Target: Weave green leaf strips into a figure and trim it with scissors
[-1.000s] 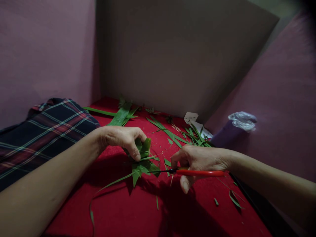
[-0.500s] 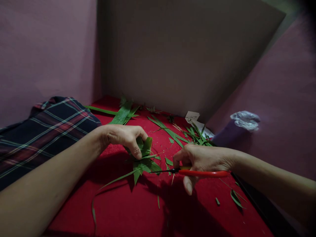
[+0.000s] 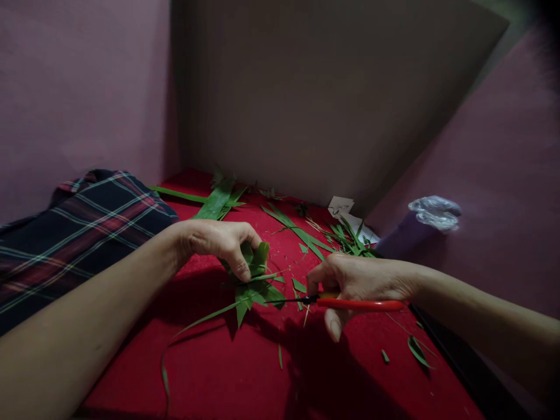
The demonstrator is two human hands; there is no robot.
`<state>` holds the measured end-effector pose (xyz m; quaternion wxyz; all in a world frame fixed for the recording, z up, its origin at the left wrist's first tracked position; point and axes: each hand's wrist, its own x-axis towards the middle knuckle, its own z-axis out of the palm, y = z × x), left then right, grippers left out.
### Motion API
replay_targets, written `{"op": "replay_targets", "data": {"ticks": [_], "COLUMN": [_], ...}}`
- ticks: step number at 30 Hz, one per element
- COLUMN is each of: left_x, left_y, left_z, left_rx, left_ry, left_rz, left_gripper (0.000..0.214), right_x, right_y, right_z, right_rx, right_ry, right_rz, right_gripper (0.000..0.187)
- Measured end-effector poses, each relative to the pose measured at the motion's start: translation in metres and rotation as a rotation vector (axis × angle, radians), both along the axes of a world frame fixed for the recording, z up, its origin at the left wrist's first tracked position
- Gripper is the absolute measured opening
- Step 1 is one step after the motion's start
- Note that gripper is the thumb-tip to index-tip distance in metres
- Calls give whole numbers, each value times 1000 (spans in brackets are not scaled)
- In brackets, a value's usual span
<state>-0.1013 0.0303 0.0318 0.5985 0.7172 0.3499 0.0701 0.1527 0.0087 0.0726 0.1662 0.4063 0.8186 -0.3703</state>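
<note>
My left hand (image 3: 221, 244) pinches a folded piece of green leaves (image 3: 255, 280) over the red cloth (image 3: 227, 373), thumb and fingers closed on its top. My right hand (image 3: 359, 281) grips red-handled scissors (image 3: 345, 304). The dark blades point left, and their tips reach the lower right edge of the leaf piece. A long thin leaf strip (image 3: 192, 326) trails from the piece toward the lower left.
Loose long leaves (image 3: 219, 201) and trimmings (image 3: 345, 239) lie at the back of the red cloth, with small cut scraps (image 3: 415, 350) at the right. A plaid cloth (image 3: 74, 227) lies left. A cardboard sheet (image 3: 315, 105) stands behind. Crumpled plastic (image 3: 433, 211) sits at right.
The scissors' blades have closed in on the leaf piece and my right hand shifted slightly left. My left hand keeps its hold in the same place.
</note>
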Motion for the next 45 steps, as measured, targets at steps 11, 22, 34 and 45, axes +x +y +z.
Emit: {"op": "replay_targets", "data": {"ticks": [11, 22, 34, 45], "left_x": [1, 1, 2, 1], "left_y": [-2, -3, -3, -3], "left_z": [3, 6, 7, 6], "left_rx": [24, 39, 56, 41], "left_ry": [25, 45, 15, -2], "left_rz": [28, 45, 27, 25], "left_gripper": [21, 21, 22, 20], "right_x": [2, 7, 16, 16], "right_y": [1, 2, 1, 1], "right_z": [-2, -4, -7, -5], "right_rx": [-87, -100, -74, -62], "right_ry": [21, 39, 26, 45], "right_rz": [-64, -100, -122, -136], "right_gripper": [44, 43, 43, 30]}}
